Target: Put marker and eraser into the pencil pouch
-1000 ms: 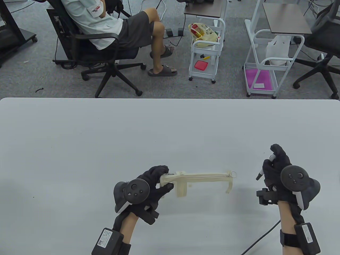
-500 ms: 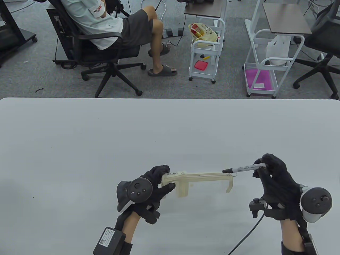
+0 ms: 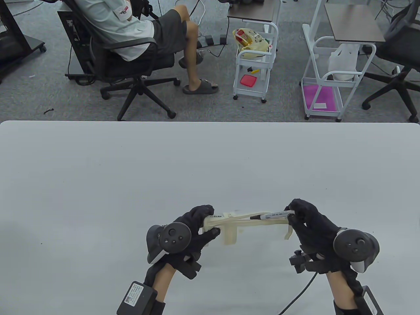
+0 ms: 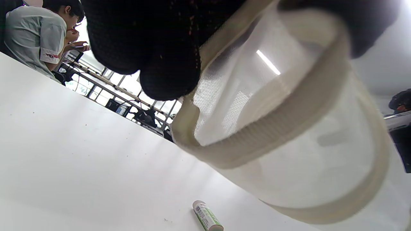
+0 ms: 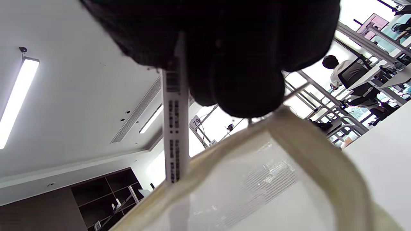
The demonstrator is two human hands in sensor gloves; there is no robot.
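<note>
One marker (image 3: 271, 215), one pouch (image 3: 244, 221).

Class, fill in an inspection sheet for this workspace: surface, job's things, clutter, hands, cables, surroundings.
Surface: pale grey table, bare where visible.
Job's things: cream mesh pencil pouch held up; grey marker with black tip entering its opening. White-and-green stick lies on the table; eraser not identified.
Clutter: nothing seen.
Hands: left hand grips the pouch's end; right hand pinches the marker.
Cables: black cable trails from the right wrist.
Surroundings: seated person, white carts, office chairs.
</note>
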